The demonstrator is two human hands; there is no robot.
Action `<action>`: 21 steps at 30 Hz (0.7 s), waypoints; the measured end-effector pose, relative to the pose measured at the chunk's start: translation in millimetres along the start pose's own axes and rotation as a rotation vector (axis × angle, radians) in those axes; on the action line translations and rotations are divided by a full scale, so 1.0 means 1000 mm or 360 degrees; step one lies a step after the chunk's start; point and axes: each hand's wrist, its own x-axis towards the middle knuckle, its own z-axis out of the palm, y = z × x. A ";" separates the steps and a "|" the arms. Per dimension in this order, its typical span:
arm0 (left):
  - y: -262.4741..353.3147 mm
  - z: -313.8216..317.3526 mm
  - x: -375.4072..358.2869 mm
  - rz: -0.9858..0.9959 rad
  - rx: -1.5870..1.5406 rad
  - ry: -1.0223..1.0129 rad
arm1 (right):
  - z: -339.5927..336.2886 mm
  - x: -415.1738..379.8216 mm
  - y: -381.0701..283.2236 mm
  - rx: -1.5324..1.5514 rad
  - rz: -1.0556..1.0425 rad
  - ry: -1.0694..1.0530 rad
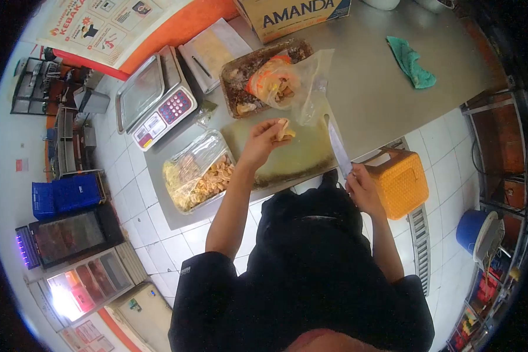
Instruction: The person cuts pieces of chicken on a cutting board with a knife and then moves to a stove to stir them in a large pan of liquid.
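My left hand [263,142] holds a pale yellow piece of food [286,129] over a worn cutting board [299,154] on the steel counter. My right hand [361,186] grips the handle of a long knife [338,146], whose blade lies across the right edge of the board. Left of the board sits a clear container [199,172] filled with cut food pieces. Behind the board is a brown tray [236,79] with a plastic bag of food [281,82] lying on it.
A digital scale [155,100] stands at the counter's left. A clipboard with a pen [208,53], a cardboard box [293,14] and a green cloth [413,61] lie farther back. An orange crate [402,182] stands on the floor by my right hand.
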 end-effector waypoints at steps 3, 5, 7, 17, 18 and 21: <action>-0.012 -0.004 -0.007 -0.0136 -0.0334 -0.0253 | 0.008 0.003 -0.001 0.0066 -0.0129 -0.0029; -0.017 0.001 -0.008 -0.0198 -0.0475 -0.0352 | 0.014 0.004 -0.004 0.0093 -0.0120 -0.0019; -0.014 0.015 -0.005 -0.0243 -0.0621 -0.0452 | 0.016 0.007 -0.006 0.0112 -0.0123 -0.0014; -0.043 0.038 0.000 -0.0145 0.0022 -0.0306 | 0.015 0.003 -0.008 0.0095 -0.0306 0.0222; -0.055 0.020 0.003 -0.0005 0.0553 -0.0162 | 0.013 0.004 -0.004 -0.0297 -0.0437 0.0118; -0.067 -0.010 -0.017 0.0227 0.1384 0.0173 | 0.032 0.013 -0.012 -0.0706 -0.0038 -0.0235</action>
